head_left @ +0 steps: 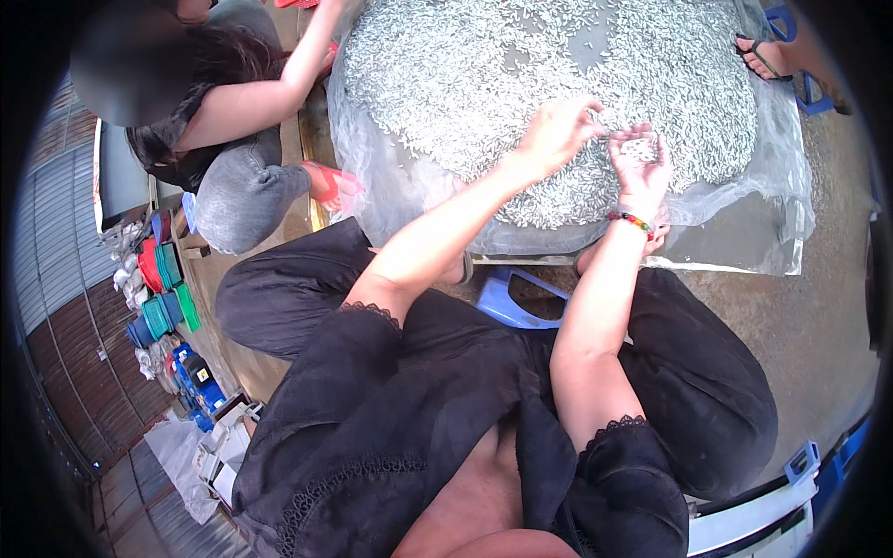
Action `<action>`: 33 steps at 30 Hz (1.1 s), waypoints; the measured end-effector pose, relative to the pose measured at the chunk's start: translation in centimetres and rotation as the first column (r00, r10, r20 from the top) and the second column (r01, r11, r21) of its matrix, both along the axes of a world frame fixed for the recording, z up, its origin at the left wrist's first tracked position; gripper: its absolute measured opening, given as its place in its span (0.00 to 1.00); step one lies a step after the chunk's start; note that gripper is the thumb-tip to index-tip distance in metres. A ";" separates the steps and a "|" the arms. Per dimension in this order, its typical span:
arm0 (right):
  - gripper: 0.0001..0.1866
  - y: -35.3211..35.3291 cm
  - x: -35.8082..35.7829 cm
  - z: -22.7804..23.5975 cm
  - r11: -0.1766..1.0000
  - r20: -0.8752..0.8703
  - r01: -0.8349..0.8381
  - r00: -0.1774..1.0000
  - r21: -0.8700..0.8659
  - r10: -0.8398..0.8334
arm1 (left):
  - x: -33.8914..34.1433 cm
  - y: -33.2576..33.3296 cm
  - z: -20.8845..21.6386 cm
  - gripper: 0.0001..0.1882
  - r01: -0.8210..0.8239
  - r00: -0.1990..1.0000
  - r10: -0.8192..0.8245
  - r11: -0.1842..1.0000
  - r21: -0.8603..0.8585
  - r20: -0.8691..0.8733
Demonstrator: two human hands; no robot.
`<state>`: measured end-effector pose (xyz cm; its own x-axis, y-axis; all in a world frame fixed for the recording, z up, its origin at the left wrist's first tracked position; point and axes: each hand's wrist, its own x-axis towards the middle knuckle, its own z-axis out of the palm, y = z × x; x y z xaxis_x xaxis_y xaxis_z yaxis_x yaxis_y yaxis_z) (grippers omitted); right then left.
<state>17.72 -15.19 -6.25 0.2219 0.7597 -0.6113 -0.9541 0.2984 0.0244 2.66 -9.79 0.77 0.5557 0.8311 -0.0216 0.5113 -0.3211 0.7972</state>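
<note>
A wide layer of small, elongated whitish-grey pieces (446, 102) lies spread on a sheer white net (358, 200) in front of me. My left hand (556, 138) hovers above the layer, its fingers bent and thumb drawn toward the forefinger in a pinch. Whatever is between those fingertips is too small to make out. Just to its right, my right hand (642, 166) is turned palm up and cupped, with several of the white pieces (637, 148) in the palm. A beaded bracelet (633, 221) circles the right wrist.
The net drapes over a low grey board (744, 237). Between my knees is a blue plastic stool (523, 298). At the left another person (233, 121) crouches, one arm reaching over the net. Someone's sandalled foot (765, 59) rests at the far right. Stacked coloured containers (163, 288) stand farther left.
</note>
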 end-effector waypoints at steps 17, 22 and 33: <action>0.06 -1.4 3.1 -2.4 0.977 -0.174 0.211 0.964 0.040 -0.201 | -2.1 6.2 -8.6 0.10 0.005 0.976 0.004 0.999 0.042 -0.219; 0.09 -1.4 3.0 -2.1 0.980 -0.217 0.198 0.957 -0.002 -0.194 | -2.5 7.2 -10.2 0.12 0.031 0.975 -0.012 0.996 0.080 -0.223; 0.17 -0.9 3.0 -4.1 0.949 -0.268 0.308 0.911 -0.060 -0.313 | -11.8 7.5 7.6 0.06 0.800 0.381 -0.490 0.600 0.015 -0.784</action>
<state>20.68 -16.05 -10.36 0.2697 0.6686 -0.6929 -0.7707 0.5813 0.2609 -9.10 -2.27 8.40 0.8669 0.2401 -0.4368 0.3072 -0.9475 0.0890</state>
